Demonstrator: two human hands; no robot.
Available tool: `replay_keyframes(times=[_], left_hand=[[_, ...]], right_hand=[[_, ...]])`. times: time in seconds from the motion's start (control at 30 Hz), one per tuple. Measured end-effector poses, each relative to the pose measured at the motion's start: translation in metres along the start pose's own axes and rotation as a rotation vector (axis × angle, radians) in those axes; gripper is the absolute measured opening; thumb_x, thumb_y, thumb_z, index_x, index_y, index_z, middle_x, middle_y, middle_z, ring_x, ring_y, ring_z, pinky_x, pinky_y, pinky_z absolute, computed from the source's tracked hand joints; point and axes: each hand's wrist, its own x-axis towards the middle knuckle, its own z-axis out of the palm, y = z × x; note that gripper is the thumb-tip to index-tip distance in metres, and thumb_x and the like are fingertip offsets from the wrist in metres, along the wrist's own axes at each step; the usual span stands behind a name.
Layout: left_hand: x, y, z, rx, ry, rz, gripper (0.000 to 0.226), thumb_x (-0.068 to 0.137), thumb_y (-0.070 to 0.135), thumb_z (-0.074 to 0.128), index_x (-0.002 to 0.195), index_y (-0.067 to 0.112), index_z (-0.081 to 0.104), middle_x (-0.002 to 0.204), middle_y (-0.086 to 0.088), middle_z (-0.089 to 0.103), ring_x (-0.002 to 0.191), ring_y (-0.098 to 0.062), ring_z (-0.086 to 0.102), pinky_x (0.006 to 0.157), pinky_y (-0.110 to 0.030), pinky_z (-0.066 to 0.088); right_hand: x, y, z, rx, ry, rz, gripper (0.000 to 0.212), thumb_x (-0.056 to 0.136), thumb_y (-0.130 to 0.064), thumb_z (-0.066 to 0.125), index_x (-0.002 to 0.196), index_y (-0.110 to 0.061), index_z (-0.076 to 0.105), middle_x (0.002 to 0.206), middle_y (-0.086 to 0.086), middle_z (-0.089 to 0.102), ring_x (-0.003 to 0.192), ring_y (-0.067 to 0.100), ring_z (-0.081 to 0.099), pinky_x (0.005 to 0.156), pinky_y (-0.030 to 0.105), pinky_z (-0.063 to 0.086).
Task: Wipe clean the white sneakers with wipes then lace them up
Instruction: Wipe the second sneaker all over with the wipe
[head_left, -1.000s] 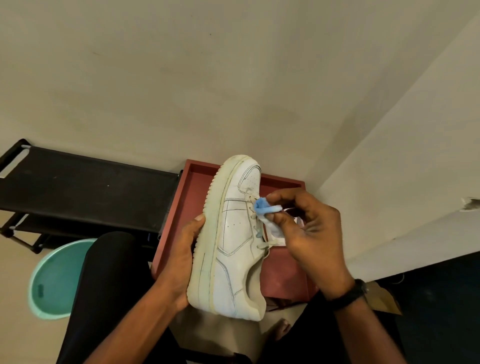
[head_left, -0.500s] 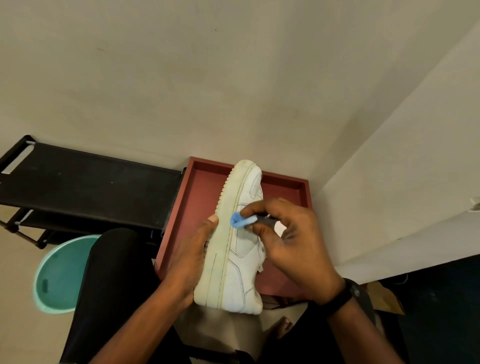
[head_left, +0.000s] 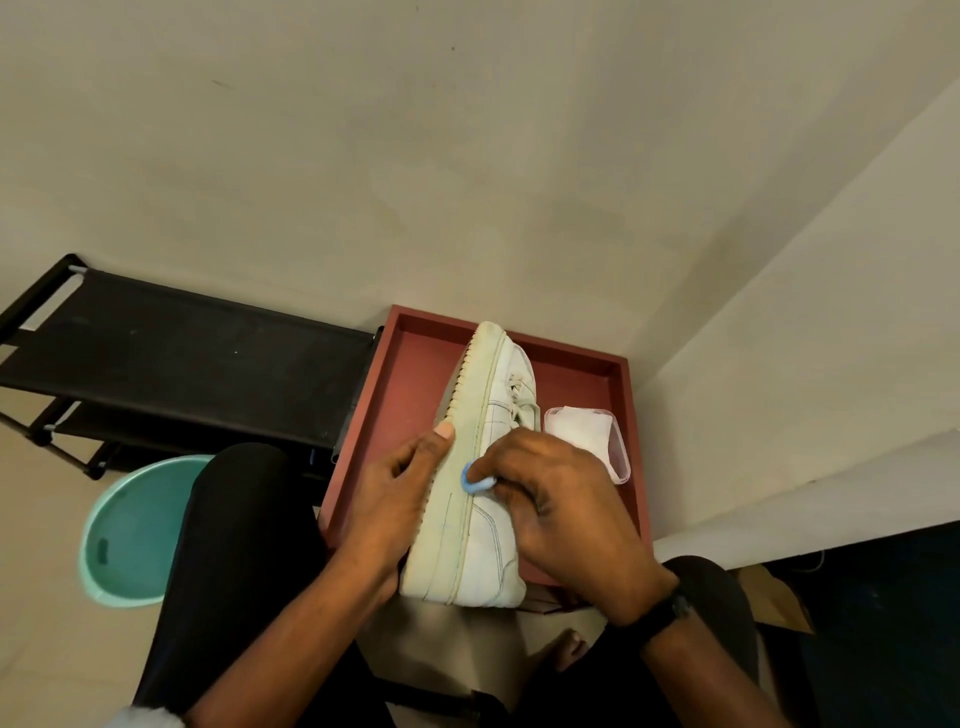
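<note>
Over a red tray (head_left: 410, 395) by the wall (head_left: 467, 182), the left hand (head_left: 395, 499) grips the seemingly light, stiff sneaker (head_left: 452, 545) by its sole while the right hand (head_left: 566, 519) pinches a soft blue wipe (head_left: 475, 480) against its midsole.

A sneaker (head_left: 470, 499) is held on its side over a tray (head_left: 410, 374), toe pointing away from the person. The left hand (head_left: 387, 499) grips its sole on the left. On the right, the right hand (head_left: 561, 514) pinches a wipe (head_left: 475, 480) against the seam between sole and upper. A tub of wipes (head_left: 587, 436) lies in the tray, just right of the sneaker. A rack (head_left: 182, 364) stands left of the tray, with a basin (head_left: 130, 535) in front of it, beside the person's left knee (head_left: 234, 519). A bare foot (head_left: 569, 647) shows below the sneaker's heel.
</note>
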Motion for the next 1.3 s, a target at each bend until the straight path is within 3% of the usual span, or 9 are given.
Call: replay_keyframes(times=[0.1, 0.2, 0.47, 0.6, 0.83, 1.0, 1.13, 1.23, 1.3], left_hand=[[0.001, 0.000, -0.001, -0.005, 0.030, -0.004, 0.037, 0.090, 0.043, 0.062, 0.111, 0.014, 0.073, 0.098, -0.007, 0.079, 0.089, -0.025, 0.077, 0.078, -0.040, 0.062], [0.003, -0.003, -0.001, 0.002, 0.054, -0.004, 0.040, 0.088, 0.047, 0.065, 0.111, 0.015, 0.073, 0.099, -0.007, 0.079, 0.091, -0.026, 0.076, 0.086, -0.048, 0.061], [0.005, -0.009, -0.004, 0.030, 0.110, 0.030, 0.058, 0.072, 0.063, 0.072, 0.111, 0.019, 0.072, 0.102, -0.005, 0.078, 0.095, -0.027, 0.075, 0.090, -0.054, 0.058], [0.007, -0.010, -0.005, 0.051, 0.131, 0.040, 0.061, 0.069, 0.065, 0.071, 0.113, 0.022, 0.069, 0.099, -0.003, 0.078, 0.092, -0.023, 0.076, 0.086, -0.052, 0.060], [0.006, -0.012, -0.001, 0.061, 0.144, 0.032, 0.060, 0.072, 0.065, 0.072, 0.111, 0.020, 0.071, 0.099, -0.003, 0.078, 0.091, -0.022, 0.076, 0.086, -0.051, 0.060], [0.005, -0.012, -0.003, 0.045, 0.151, 0.052, 0.050, 0.076, 0.060, 0.071, 0.109, 0.022, 0.068, 0.095, 0.001, 0.078, 0.088, -0.017, 0.077, 0.085, -0.047, 0.061], [0.005, -0.009, -0.004, 0.015, 0.176, 0.019, 0.053, 0.074, 0.060, 0.069, 0.111, 0.023, 0.066, 0.093, 0.002, 0.078, 0.083, -0.015, 0.077, 0.077, -0.039, 0.063], [0.006, -0.007, -0.004, -0.028, 0.161, -0.015, 0.052, 0.082, 0.058, 0.066, 0.113, 0.017, 0.069, 0.097, -0.005, 0.079, 0.087, -0.022, 0.077, 0.082, -0.045, 0.062], [0.005, -0.006, -0.006, -0.070, 0.135, -0.026, 0.043, 0.088, 0.054, 0.062, 0.112, 0.018, 0.070, 0.099, -0.006, 0.079, 0.090, -0.023, 0.077, 0.084, -0.045, 0.061]], right_hand=[[-0.008, -0.006, 0.001, 0.039, -0.091, -0.030, 0.015, 0.089, -0.017, 0.067, 0.101, -0.025, 0.071, 0.100, -0.013, 0.069, 0.095, 0.006, 0.064, 0.082, 0.031, 0.056], [-0.006, -0.005, -0.004, 0.158, 0.035, 0.104, 0.020, 0.087, -0.017, 0.071, 0.105, -0.025, 0.070, 0.102, -0.015, 0.071, 0.098, 0.002, 0.064, 0.086, 0.027, 0.056], [-0.008, -0.016, 0.018, -0.044, 0.013, -0.012, 0.010, 0.088, -0.015, 0.068, 0.096, -0.020, 0.073, 0.096, -0.007, 0.065, 0.089, 0.013, 0.059, 0.079, 0.030, 0.052], [-0.023, -0.020, 0.020, -0.117, -0.148, -0.153, 0.017, 0.085, -0.015, 0.070, 0.098, -0.025, 0.072, 0.099, -0.009, 0.065, 0.089, 0.013, 0.060, 0.078, 0.030, 0.050], [-0.006, -0.015, 0.004, -0.059, 0.030, 0.007, 0.018, 0.088, -0.009, 0.067, 0.102, -0.019, 0.073, 0.101, -0.006, 0.064, 0.092, 0.015, 0.063, 0.074, 0.034, 0.058], [-0.012, -0.035, 0.021, -0.188, -0.090, -0.114, 0.030, 0.086, -0.017, 0.046, 0.100, -0.017, 0.072, 0.098, 0.000, 0.064, 0.086, 0.018, 0.059, 0.075, 0.033, 0.054], [-0.027, -0.038, 0.022, -0.122, -0.156, -0.186, 0.027, 0.084, -0.009, 0.055, 0.102, -0.021, 0.072, 0.100, -0.005, 0.065, 0.089, 0.015, 0.059, 0.076, 0.030, 0.052], [-0.027, -0.034, 0.002, 0.172, -0.027, 0.104, 0.029, 0.087, -0.009, 0.068, 0.109, -0.027, 0.068, 0.099, -0.014, 0.071, 0.094, 0.002, 0.064, 0.083, 0.022, 0.051], [-0.019, -0.025, -0.017, 0.620, 0.100, 0.434, 0.029, 0.084, -0.007, 0.075, 0.107, -0.023, 0.068, 0.091, -0.009, 0.073, 0.087, 0.006, 0.068, 0.075, 0.022, 0.053]])
